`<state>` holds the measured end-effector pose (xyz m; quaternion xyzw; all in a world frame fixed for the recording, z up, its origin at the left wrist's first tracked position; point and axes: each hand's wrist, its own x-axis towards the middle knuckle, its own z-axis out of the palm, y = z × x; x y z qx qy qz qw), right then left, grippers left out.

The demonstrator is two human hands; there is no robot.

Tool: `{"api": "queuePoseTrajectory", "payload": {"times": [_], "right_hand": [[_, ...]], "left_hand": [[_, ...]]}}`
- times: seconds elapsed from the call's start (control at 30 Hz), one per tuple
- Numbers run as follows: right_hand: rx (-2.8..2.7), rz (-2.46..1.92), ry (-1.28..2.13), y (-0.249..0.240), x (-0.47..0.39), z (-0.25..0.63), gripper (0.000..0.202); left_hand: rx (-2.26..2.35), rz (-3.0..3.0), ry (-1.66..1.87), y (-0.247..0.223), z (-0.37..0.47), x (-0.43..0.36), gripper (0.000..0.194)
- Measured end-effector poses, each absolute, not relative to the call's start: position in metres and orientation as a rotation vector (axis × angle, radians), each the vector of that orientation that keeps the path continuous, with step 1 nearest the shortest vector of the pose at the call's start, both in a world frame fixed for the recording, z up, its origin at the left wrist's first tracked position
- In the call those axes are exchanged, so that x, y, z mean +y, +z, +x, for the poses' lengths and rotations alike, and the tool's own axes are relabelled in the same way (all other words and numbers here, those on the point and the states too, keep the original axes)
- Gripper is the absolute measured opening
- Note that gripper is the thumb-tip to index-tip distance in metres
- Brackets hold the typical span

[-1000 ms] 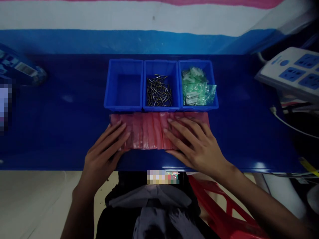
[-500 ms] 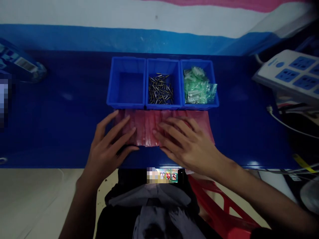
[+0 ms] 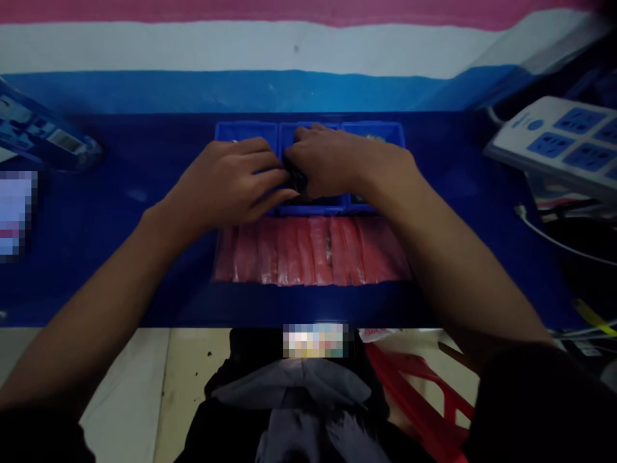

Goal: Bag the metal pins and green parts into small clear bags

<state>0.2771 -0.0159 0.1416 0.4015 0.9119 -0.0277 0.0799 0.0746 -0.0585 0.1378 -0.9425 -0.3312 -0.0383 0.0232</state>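
Both hands meet over the middle blue bin (image 3: 313,207); left hand (image 3: 231,186) and right hand (image 3: 337,164) fingers curled, contents hidden. Red bag row (image 3: 311,252) lies just near of them, running left-right.

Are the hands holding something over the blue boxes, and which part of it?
It cannot be told. Both the left hand and right hand meet over the blue bins, hiding whatever their fingers pinch.

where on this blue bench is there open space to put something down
Bare bench lies between the red bags and the box at far left, and between the bags and the power strip. The middle is crowded: left hand and right hand over the blue bins.
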Motion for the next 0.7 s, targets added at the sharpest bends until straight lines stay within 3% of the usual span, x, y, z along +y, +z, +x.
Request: {"api": "queuePoseTrajectory", "payload": {"times": [0.13, 0.23, 0.37, 0.5, 0.7], "right_hand": [[2.724, 1.151, -0.112, 0.139, -0.020, 0.278, 0.055], [2.721, 1.145, -0.157, 0.136, -0.020, 0.281, 0.047], [2.745, 1.153, -0.177, 0.129, -0.015, 0.283, 0.029], [2.810, 1.122, -0.248, 0.133, -0.010, 0.291, 0.032], [2.895, 1.219, -0.278, 0.157, -0.009, 0.302, 0.018]], "left_hand": [[-0.983, -2.924, -0.392, 0.113, 0.070, -0.060, 0.059], [-0.882, -2.892, -0.601, 0.099, 0.059, -0.063, 0.036], [-0.819, -2.885, -0.638, 0.097, 0.054, -0.068, 0.033], [-0.946, -2.939, -0.525, 0.098, 0.054, -0.071, 0.035], [-0.603, -2.732, -0.728, 0.091, 0.050, -0.071, 0.032]]}}
